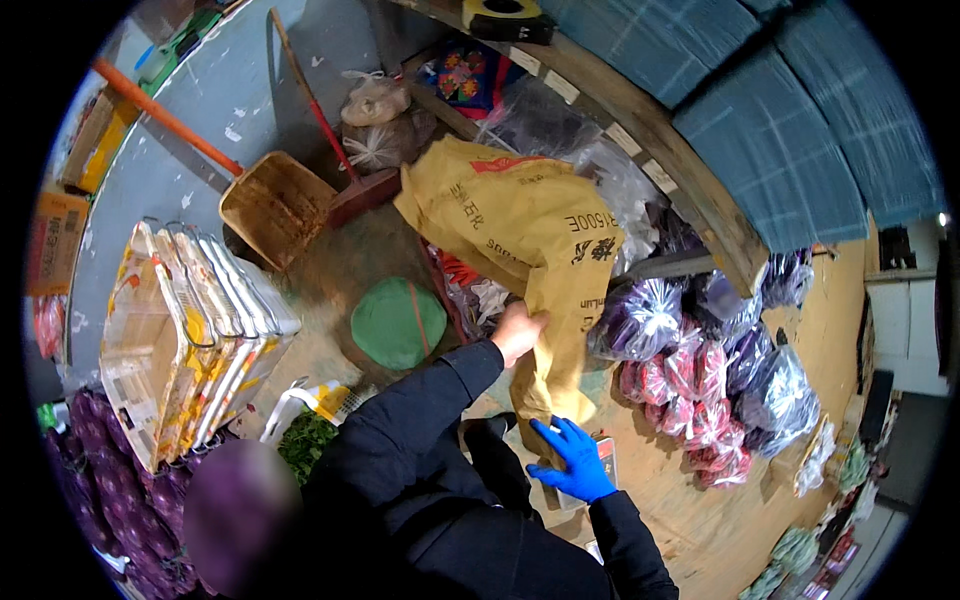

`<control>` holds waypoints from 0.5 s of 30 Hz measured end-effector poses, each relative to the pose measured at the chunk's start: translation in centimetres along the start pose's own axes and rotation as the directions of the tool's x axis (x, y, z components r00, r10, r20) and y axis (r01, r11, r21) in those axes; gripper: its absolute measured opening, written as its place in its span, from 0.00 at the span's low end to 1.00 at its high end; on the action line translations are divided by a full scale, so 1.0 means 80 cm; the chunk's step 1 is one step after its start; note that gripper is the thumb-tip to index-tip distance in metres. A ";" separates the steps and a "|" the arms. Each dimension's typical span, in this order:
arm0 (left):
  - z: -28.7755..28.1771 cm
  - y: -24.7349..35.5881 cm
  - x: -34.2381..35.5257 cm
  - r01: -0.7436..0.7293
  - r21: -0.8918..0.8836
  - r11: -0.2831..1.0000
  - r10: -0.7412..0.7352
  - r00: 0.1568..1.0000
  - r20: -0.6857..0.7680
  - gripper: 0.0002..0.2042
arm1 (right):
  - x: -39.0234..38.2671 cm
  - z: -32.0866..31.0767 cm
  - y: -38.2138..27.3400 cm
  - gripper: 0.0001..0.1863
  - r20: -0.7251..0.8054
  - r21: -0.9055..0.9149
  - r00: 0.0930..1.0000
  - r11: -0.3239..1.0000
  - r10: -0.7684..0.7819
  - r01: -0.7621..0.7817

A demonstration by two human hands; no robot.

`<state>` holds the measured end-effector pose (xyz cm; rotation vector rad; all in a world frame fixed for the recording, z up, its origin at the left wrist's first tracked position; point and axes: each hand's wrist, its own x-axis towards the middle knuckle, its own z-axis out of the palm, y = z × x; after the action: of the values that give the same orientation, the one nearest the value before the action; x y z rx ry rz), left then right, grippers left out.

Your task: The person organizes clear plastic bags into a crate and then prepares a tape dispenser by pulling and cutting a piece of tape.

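A large yellow woven sack (520, 225) with printed marks hangs crumpled in front of me, over the wooden shelf edge. My left hand (520, 331) is bare, comes out of a dark sleeve and grips the sack at its middle fold. My right hand (570, 460), in a blue glove, is closed on the sack's lower end. Just beside the glove lies a small red and grey flat device (606, 452), partly hidden.
Clear bags of purple and red produce (700, 365) are piled at the right under a wooden shelf rail (690, 185). Ahead lie a green round lid (398, 322), a brown dustpan (275, 205) and a red-handled broom (330, 135). Flattened cartons (180, 335) stand at left, above purple eggplants (100, 455).
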<state>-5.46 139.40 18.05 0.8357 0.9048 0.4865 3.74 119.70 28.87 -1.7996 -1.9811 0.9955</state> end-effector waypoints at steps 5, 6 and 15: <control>-0.032 0.017 0.015 -0.171 0.586 0.792 0.207 0.978 0.007 0.12 | 0.083 -0.065 0.026 0.42 -0.269 -0.238 0.962 0.963 0.055 -0.122; -0.042 0.026 0.012 -0.219 0.666 0.713 0.215 0.972 0.089 0.12 | 0.107 -0.083 0.023 0.44 -0.247 -0.456 0.969 0.881 0.008 -0.124; -0.057 0.108 -0.043 -0.440 0.872 0.213 -0.026 0.890 0.455 0.07 | 0.254 -0.112 0.075 0.57 0.126 -0.233 0.917 0.887 -0.379 0.399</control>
<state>-11.38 144.14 25.07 2.2096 0.6358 -0.1314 10.22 141.63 26.62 -1.3966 -2.4845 0.7174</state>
